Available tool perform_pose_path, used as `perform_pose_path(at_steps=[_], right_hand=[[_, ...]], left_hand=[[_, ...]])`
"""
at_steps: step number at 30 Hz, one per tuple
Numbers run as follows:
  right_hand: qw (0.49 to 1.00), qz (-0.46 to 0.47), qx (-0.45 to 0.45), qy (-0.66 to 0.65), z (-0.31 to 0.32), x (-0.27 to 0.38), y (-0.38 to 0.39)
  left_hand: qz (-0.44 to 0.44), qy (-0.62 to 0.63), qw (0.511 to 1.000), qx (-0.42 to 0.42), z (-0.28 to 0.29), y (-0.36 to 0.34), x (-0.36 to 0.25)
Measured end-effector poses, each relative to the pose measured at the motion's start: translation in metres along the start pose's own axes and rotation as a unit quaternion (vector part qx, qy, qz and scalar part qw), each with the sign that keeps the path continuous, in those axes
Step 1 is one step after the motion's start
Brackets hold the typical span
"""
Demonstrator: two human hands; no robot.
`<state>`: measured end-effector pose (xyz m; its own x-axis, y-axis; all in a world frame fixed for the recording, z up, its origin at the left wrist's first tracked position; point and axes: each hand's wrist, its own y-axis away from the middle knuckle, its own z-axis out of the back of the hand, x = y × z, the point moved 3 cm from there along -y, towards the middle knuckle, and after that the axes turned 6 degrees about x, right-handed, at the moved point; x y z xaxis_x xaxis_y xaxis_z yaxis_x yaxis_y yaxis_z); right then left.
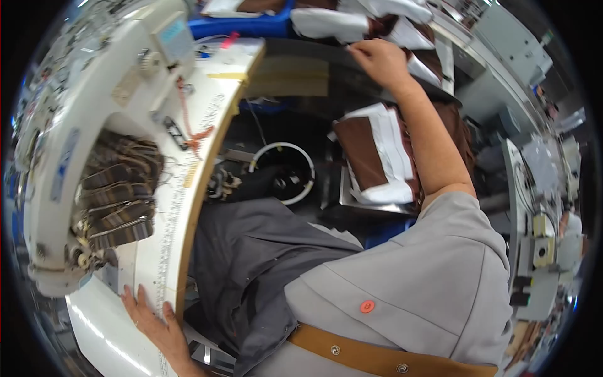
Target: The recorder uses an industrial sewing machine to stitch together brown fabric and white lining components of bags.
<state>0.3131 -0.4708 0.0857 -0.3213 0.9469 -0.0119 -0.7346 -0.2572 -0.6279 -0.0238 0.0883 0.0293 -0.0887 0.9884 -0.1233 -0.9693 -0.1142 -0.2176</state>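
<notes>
My left hand (156, 323) lies on the white sewing table (146, 267) near its front edge, fingers spread and nothing in them. Beside it stands a white sewing machine (53, 213). Striped brown cloth pieces (122, 213) are bunched under its arm. My right arm stretches far out, and my right hand (382, 63) is closed in a pinch beside white and brown fabric pieces (333, 24). Whatever its fingertips grip is too small to make out. Below that forearm, a stack of brown and white fabric (370, 151) rests on a metal-edged stand.
A blue bin (235, 25) with cloth in it is at the far side. A white ring-shaped rim (308, 164) shows below the table edge. A measuring scale runs along the tabletop, near an orange thread tangle (198, 139). Grey machines and a worktable (512, 188) line the right.
</notes>
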Motion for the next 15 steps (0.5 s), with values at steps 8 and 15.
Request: perform_pose_path(at_steps=[8, 15], right_hand=[[0.912, -0.391, -0.108, -0.058, 0.056, -0.178, 0.171], [0.918, -0.298, 0.137, -0.224, 0.025, -0.155, 0.129]], left_hand=[[0.022, 0.024, 0.999, 0.028, -0.007, 0.000, 0.011], [0.024, 0.119, 0.993, 0.003, 0.003, 0.002, -0.011]])
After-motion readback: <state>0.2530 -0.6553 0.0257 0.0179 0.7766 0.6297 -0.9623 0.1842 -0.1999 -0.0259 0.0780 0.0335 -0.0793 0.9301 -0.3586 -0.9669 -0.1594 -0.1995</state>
